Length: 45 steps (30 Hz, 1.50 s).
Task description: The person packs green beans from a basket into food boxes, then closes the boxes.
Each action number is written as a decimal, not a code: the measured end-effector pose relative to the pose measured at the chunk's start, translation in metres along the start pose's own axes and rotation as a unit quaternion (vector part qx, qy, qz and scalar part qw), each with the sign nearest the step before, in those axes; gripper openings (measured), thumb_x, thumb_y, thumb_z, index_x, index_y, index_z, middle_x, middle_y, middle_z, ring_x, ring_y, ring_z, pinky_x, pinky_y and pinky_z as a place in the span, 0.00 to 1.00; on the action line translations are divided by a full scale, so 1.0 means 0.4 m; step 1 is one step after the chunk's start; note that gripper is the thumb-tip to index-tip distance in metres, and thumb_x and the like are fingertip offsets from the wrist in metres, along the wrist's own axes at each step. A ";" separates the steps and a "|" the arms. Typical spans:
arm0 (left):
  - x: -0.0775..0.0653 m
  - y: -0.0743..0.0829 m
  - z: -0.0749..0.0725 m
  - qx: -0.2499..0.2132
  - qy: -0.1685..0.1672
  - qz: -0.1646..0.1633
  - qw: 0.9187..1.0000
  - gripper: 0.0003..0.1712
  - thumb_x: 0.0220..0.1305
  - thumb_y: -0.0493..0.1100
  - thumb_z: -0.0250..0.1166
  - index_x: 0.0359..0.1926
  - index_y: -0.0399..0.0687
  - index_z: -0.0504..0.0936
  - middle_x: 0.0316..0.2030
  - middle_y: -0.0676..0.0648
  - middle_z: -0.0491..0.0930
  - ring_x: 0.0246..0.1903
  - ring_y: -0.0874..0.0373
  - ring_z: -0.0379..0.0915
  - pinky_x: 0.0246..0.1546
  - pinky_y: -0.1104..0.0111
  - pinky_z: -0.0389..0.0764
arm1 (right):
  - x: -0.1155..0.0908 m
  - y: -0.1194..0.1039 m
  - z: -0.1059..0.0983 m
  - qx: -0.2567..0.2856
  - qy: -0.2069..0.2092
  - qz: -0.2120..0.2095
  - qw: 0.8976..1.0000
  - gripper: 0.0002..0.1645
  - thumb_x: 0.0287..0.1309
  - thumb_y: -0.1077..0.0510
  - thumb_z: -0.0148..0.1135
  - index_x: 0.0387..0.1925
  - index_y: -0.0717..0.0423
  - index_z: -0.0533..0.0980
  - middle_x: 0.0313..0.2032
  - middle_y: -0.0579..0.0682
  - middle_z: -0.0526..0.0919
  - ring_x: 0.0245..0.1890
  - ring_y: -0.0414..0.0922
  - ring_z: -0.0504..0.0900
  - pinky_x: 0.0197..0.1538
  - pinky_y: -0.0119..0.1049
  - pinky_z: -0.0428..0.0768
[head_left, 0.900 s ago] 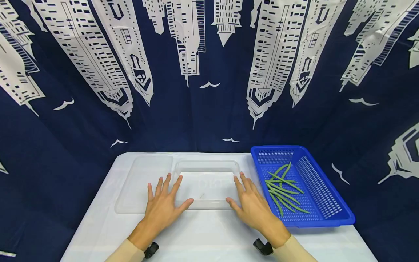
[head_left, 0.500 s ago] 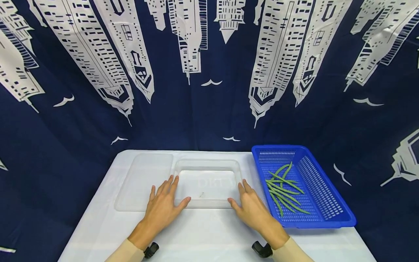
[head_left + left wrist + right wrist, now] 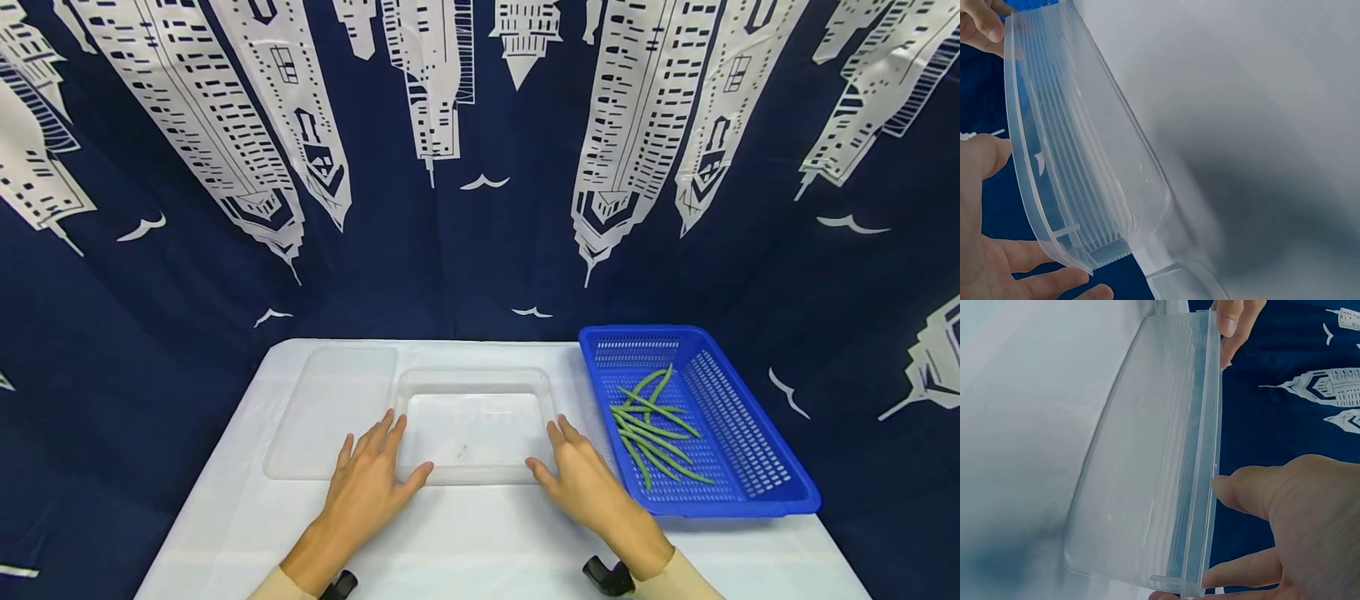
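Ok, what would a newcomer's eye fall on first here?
Probably the bright blue basket at the right of the white table, with green beans lying in it. Behind the table, large white buildings printed upside down on a dark blue cloth also draw the eye. In the middle, the fingers of the left hand and right hand touch a clear container at opposite ends.

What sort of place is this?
Perhaps a staged indoor workspace rather than a working kitchen: a white table, a clear tub, and a skyline-print curtain hung behind.
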<state>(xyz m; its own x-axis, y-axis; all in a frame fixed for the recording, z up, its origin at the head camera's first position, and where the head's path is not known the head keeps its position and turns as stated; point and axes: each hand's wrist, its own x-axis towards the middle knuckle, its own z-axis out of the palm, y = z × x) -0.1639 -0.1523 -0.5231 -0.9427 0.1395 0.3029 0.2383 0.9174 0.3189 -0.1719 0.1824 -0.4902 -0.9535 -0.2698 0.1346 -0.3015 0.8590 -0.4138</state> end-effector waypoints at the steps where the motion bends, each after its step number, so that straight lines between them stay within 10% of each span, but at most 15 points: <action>1: 0.001 -0.002 -0.001 -0.003 -0.002 -0.002 1.000 0.52 0.76 0.69 0.76 0.84 0.39 0.77 0.84 0.34 0.76 0.80 0.36 0.79 0.80 0.23 0.71 | 0.000 0.000 -0.001 0.000 -0.003 0.001 1.000 0.44 0.80 0.51 0.76 0.77 0.83 0.73 0.79 0.85 0.72 0.77 0.78 0.80 0.75 0.69 0.83; 13: 0.060 -0.027 0.015 -0.053 -0.064 -0.023 0.996 0.61 0.79 0.77 0.68 0.93 0.43 0.62 0.92 0.32 0.59 0.83 0.25 0.72 0.81 0.25 0.70 | 0.006 0.010 -0.024 0.005 -0.021 0.008 1.000 0.42 0.80 0.52 0.76 0.77 0.80 0.74 0.77 0.83 0.75 0.77 0.77 0.81 0.76 0.69 0.83; 25: 0.097 -0.040 0.039 -0.073 -0.101 -0.025 0.992 0.65 0.79 0.79 0.65 0.96 0.45 0.54 0.95 0.30 0.44 0.82 0.19 0.70 0.80 0.26 0.73 | 0.025 0.036 -0.106 0.005 0.065 -0.054 0.996 0.32 0.77 0.56 0.78 0.71 0.73 0.82 0.69 0.73 0.88 0.70 0.71 0.88 0.73 0.68 0.86; 45: 0.093 -0.055 0.070 -0.185 -0.112 -0.059 0.975 0.76 0.76 0.75 0.72 0.98 0.48 0.33 0.97 0.34 0.34 0.89 0.26 0.60 0.83 0.33 0.74 | 0.086 0.280 -0.288 -0.025 0.025 -0.030 0.999 0.31 0.81 0.54 0.75 0.74 0.67 0.83 0.62 0.67 0.92 0.54 0.59 0.94 0.52 0.59 0.94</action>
<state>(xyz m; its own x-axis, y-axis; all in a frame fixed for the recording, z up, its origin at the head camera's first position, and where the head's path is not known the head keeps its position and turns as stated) -0.2109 -0.1569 -0.5440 -0.9860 0.1572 0.0549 0.1545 0.7406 0.6539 -0.2381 0.3192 -0.4282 -0.9320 -0.3008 0.2022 -0.3563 0.8628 -0.3587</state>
